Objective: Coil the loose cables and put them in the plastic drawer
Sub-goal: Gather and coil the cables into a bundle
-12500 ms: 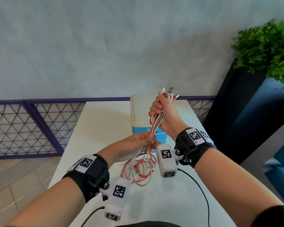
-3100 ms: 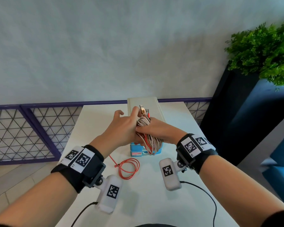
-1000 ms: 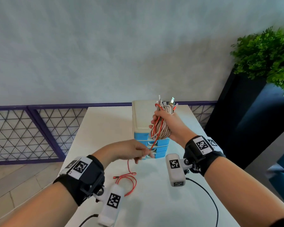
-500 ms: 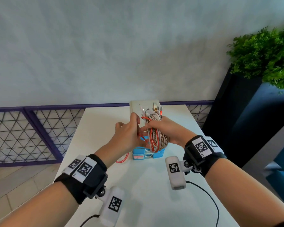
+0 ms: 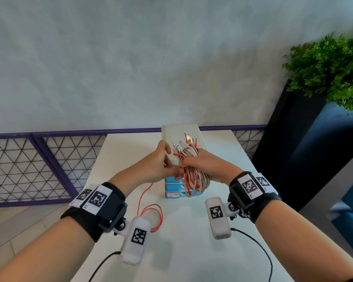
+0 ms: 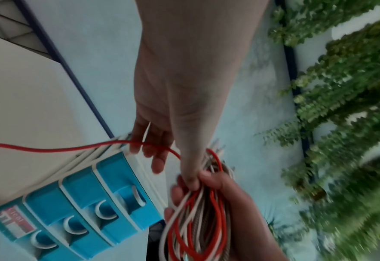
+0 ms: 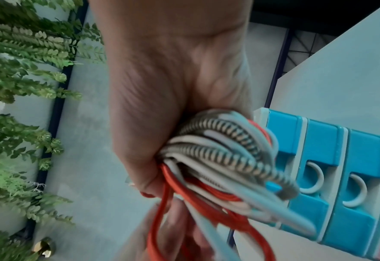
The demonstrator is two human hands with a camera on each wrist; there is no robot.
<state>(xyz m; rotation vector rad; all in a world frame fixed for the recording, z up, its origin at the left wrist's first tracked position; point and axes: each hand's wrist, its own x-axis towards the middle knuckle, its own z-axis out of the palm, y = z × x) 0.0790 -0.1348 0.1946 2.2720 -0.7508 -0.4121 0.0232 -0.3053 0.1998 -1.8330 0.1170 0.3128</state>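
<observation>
- My right hand [image 5: 207, 165] has its grip clenched round the cable bundle [image 5: 194, 176], held up just in front of the plastic drawer unit [image 5: 179, 186] that stands on the counter [image 5: 192, 231].
- My left hand [image 5: 157, 165] pinches the red cable [image 5: 149, 210] where it meets the bundle, next to my right fingers; its grip is on that strand alone.
- Most of the coiling looks done, I judge: the white, braided and red loops hang together from my right grip, and several plug ends stick out above it.
- What is left of the coiling is the red tail, which runs from my left grip down to the counter and lies there in about two loose loops.
- The storing has not begun: every blue drawer front I can see is closed, so one must be pulled out before the bundle goes in.
- Count: one bundle; at least three kinds of cable in it (red, white, braided), but I cannot tell the exact number of cables.
- The left wrist view shows one drawer unit with four blue fronts.
</observation>
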